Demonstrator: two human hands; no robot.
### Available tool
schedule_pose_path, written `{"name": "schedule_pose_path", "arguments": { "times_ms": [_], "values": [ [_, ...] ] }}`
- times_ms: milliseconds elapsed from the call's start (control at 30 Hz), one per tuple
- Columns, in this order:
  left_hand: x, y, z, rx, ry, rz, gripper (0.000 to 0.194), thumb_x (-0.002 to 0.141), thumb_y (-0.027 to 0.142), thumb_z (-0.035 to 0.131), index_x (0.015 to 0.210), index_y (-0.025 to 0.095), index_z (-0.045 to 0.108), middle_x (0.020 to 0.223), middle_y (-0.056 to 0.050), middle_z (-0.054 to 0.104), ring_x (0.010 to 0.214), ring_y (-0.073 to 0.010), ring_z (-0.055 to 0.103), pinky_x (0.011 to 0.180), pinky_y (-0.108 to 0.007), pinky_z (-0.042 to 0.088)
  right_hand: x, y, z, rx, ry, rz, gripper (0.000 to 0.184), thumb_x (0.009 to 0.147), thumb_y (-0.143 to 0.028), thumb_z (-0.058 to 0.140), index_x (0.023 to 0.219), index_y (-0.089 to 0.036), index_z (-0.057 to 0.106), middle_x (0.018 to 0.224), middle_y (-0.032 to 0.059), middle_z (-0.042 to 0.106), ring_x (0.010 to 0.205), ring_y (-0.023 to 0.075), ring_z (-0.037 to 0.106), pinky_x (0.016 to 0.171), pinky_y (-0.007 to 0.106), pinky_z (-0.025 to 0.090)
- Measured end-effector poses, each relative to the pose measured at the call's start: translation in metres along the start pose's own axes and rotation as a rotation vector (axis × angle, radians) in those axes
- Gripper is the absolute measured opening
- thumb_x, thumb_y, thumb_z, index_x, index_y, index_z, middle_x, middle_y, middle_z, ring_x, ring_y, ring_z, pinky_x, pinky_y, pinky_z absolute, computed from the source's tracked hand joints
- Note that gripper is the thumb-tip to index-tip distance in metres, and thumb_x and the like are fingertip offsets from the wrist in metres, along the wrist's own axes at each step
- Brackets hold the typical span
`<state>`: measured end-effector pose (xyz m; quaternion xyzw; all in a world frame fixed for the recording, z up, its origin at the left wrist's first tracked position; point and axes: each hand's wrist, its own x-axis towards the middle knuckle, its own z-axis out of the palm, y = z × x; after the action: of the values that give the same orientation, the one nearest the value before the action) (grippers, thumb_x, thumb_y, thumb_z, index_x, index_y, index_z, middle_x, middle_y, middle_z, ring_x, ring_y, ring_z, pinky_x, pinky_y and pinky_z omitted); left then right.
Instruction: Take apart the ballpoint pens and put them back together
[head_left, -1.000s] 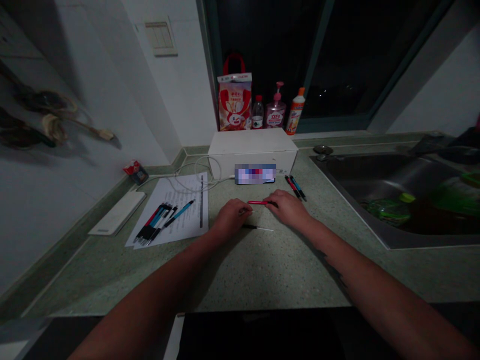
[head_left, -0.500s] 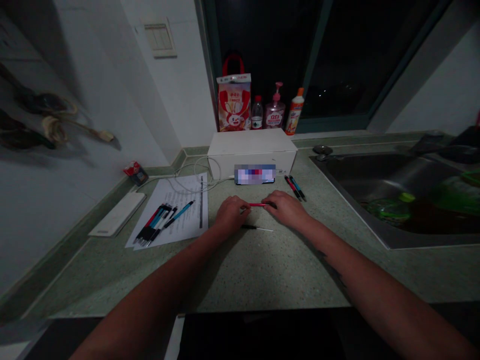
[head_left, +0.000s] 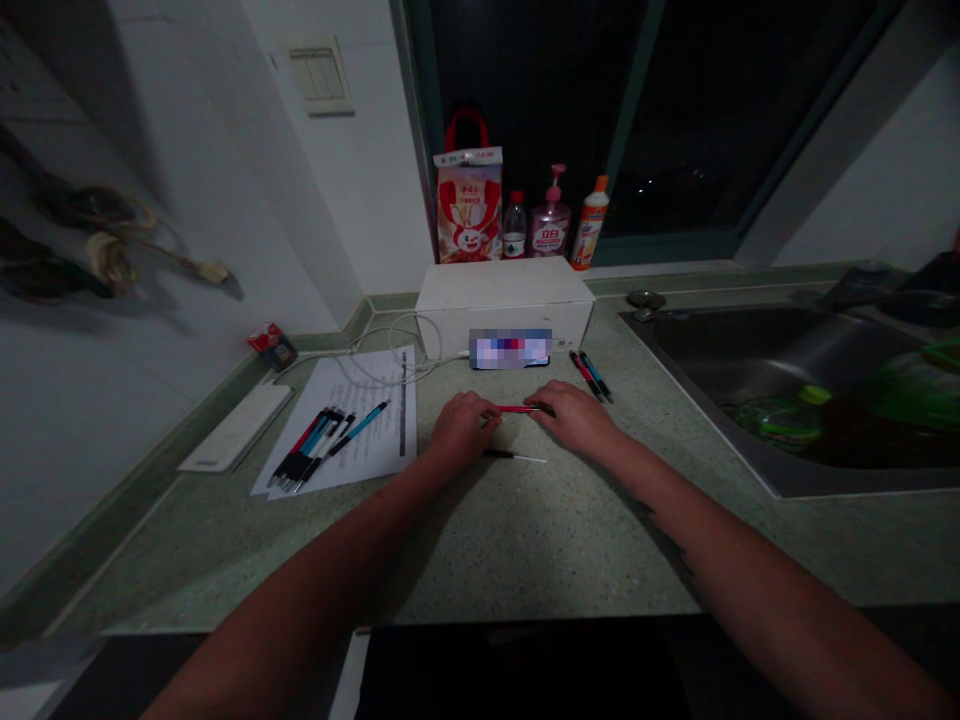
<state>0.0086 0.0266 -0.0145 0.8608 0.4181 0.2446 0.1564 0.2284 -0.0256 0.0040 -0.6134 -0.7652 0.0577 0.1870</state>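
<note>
Between my two hands a red and black pen [head_left: 514, 409] lies sideways, just above the counter. My left hand [head_left: 463, 425] pinches its left end, and my right hand [head_left: 568, 412] closes round the dark right end. The fingertips hide both ends of the pen. Below my left hand, partly covered by it, a thin piece with a black part and a pale rod [head_left: 517, 456] rests on the counter. Two pens, one red and one blue [head_left: 591, 377], lie right of my right hand. Several more pens [head_left: 315, 445] sit on printed paper [head_left: 386, 440] at the left.
A phone [head_left: 510, 350] with a cable leans against a white box [head_left: 506, 285]. Behind it stand a red bag [head_left: 469, 210] and several bottles [head_left: 550, 230]. A steel sink [head_left: 750, 400] is at the right. A white flat case [head_left: 236, 430] lies at the left by the wall.
</note>
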Motion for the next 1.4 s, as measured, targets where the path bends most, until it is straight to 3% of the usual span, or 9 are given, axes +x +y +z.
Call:
{"name": "schedule_pose_path", "arguments": {
  "times_ms": [633,833,967,1167,1400],
  "values": [
    [-0.012,0.008,-0.015,0.018,0.01,0.039,0.009,0.087,0.018,0.07,0.095,0.018,0.075,0.093,-0.006,0.072,0.092,-0.0218,0.062,0.086,-0.036,0.048,-0.001,-0.002,-0.005,0.012,-0.018,0.021,0.02,0.093,-0.022,0.063,0.108,-0.021,0.076,0.106,0.0107,0.071,0.101,0.0255,0.066,0.087,0.037,0.05],
    [-0.023,0.018,-0.029,-0.002,-0.138,0.183,0.012,0.083,0.026,0.073,0.093,0.02,0.076,0.092,-0.007,0.072,0.09,-0.0233,0.063,0.085,-0.038,0.047,-0.002,-0.003,-0.007,0.064,0.048,0.014,0.019,0.09,-0.024,0.066,0.108,-0.022,0.075,0.106,0.0098,0.07,0.104,0.0255,0.065,0.091,0.037,0.049],
    [-0.026,0.023,-0.03,0.067,-0.22,0.281,0.013,0.084,0.027,0.071,0.094,0.021,0.076,0.095,-0.007,0.072,0.094,-0.0256,0.063,0.084,-0.04,0.046,-0.007,-0.014,-0.014,0.147,0.05,-0.031,0.012,0.092,-0.027,0.065,0.096,-0.021,0.075,0.099,0.0079,0.07,0.095,0.0224,0.065,0.084,0.035,0.049],
    [-0.023,0.02,-0.027,0.081,-0.114,0.195,0.01,0.085,0.021,0.066,0.09,0.02,0.074,0.09,-0.007,0.072,0.088,-0.0234,0.063,0.082,-0.038,0.047,-0.012,-0.027,-0.011,0.228,-0.13,-0.247,0.012,0.094,-0.03,0.065,0.099,-0.024,0.074,0.092,0.0045,0.071,0.091,0.02,0.063,0.08,0.033,0.046],
    [-0.021,0.017,-0.03,0.111,-0.113,0.188,0.015,0.087,0.018,0.064,0.097,0.022,0.075,0.093,-0.006,0.074,0.092,-0.0237,0.064,0.085,-0.039,0.046,-0.01,-0.025,-0.014,0.106,-0.092,-0.203,0.009,0.094,-0.021,0.063,0.096,-0.021,0.072,0.094,0.0063,0.07,0.093,0.0218,0.062,0.082,0.034,0.046]
  ]
}}
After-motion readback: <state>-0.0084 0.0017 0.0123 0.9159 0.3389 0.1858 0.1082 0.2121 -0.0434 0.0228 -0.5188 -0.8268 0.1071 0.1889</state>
